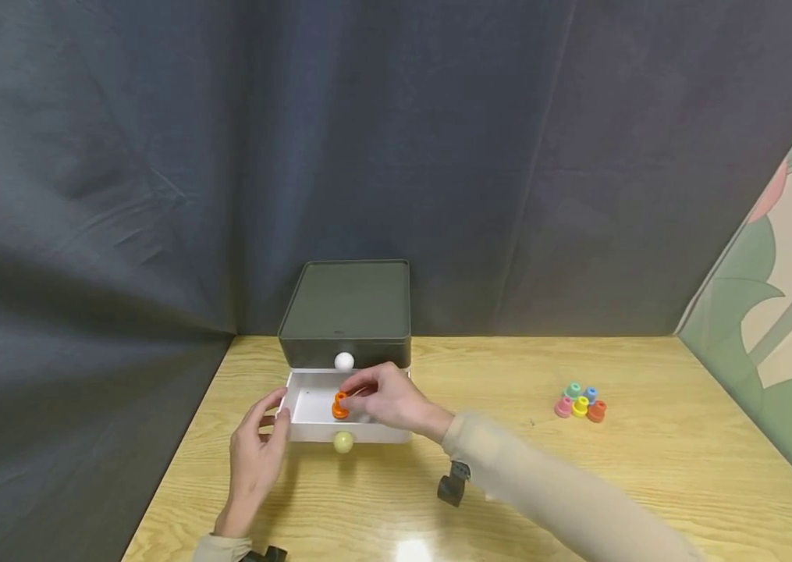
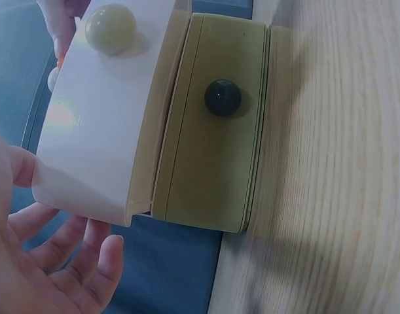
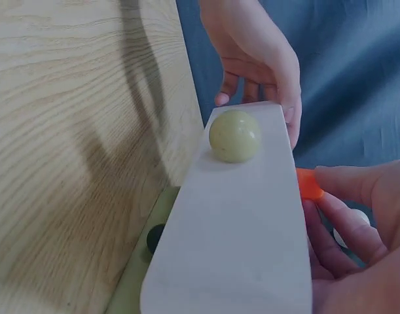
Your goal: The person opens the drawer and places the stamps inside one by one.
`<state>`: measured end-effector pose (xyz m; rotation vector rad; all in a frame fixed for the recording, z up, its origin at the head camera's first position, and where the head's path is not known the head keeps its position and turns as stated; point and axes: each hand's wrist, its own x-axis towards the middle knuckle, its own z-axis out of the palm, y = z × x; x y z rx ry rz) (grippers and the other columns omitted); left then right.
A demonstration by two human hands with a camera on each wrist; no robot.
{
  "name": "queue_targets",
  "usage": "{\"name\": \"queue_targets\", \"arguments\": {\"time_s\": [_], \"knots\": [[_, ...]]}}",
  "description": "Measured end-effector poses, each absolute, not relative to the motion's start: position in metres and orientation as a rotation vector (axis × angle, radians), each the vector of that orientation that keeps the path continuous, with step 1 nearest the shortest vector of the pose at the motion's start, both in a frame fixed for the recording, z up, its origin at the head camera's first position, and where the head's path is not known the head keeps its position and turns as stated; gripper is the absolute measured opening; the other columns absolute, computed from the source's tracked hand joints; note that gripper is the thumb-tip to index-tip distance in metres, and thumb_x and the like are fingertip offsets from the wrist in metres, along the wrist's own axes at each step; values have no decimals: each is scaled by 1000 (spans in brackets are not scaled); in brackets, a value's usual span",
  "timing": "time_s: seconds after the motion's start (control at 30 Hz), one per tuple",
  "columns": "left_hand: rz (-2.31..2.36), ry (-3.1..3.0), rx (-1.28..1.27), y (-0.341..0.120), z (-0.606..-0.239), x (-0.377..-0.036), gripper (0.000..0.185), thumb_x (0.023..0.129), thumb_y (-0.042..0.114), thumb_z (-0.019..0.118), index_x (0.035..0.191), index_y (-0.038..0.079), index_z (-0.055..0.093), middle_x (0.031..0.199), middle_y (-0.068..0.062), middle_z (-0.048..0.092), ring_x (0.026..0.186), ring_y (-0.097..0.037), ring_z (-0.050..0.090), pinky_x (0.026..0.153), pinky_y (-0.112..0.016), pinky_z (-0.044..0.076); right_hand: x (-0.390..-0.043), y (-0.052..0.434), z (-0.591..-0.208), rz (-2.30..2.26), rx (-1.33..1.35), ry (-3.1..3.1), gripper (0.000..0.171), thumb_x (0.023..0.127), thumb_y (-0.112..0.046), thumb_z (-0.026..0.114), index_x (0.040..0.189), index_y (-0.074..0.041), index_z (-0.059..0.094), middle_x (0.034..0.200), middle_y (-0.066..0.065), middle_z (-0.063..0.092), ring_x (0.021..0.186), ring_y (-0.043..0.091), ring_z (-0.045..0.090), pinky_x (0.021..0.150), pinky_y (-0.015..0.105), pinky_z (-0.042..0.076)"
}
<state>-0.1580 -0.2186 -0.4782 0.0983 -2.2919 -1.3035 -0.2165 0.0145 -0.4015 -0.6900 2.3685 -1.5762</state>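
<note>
A white drawer (image 1: 311, 432) with a pale yellow-green knob (image 1: 342, 442) stands pulled out of a dark green drawer box (image 1: 356, 300). My left hand (image 1: 255, 453) holds the drawer's left front corner, thumb at the front panel and fingers round the side, as the left wrist view also shows. Inside the drawer, my right hand (image 1: 392, 398) pinches an orange peg (image 1: 339, 406) with a wide round base and narrower top. The peg is upright, its base low over the drawer floor. In the right wrist view the drawer front (image 3: 229, 229) partly hides this orange peg (image 3: 309, 184).
Several pegs in other colours, among them a yellow peg (image 1: 580, 406), are grouped on the wooden table (image 1: 494, 375) at the right. A white knob (image 1: 344, 361) marks the upper drawer; below the open one is a dark knob (image 2: 222, 98). Grey curtain (image 1: 438, 156) hangs behind.
</note>
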Motion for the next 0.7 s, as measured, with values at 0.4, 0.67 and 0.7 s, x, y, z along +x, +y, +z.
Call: {"name": "queue_targets", "arguments": {"time_s": [0.4,0.67,0.7], "knots": [[-1296,-2308,97,-218,-478,-157,32,106,13,64,137,12,71,132,-13,73,96,-15,65,75,-18,53,-222,-2,-410,-1589,-510,2300,19,89,-8,83,107,-1,82,93,9,82,72,8,68,65,23,58],[-1299,-2310,87,-217,-477,-157,32,106,13,63,137,11,71,133,-14,73,97,-16,66,75,-19,54,-227,-14,-413,-1621,-368,2247,18,88,-8,84,105,-3,82,82,-2,76,64,9,62,60,21,53],[-1302,-2311,84,-217,-477,-157,32,106,13,63,137,11,71,133,-14,73,97,-17,66,75,-19,54,-227,-15,-413,-1625,-357,2245,17,88,-7,84,104,-3,82,81,-3,75,64,9,61,60,21,53]]}}
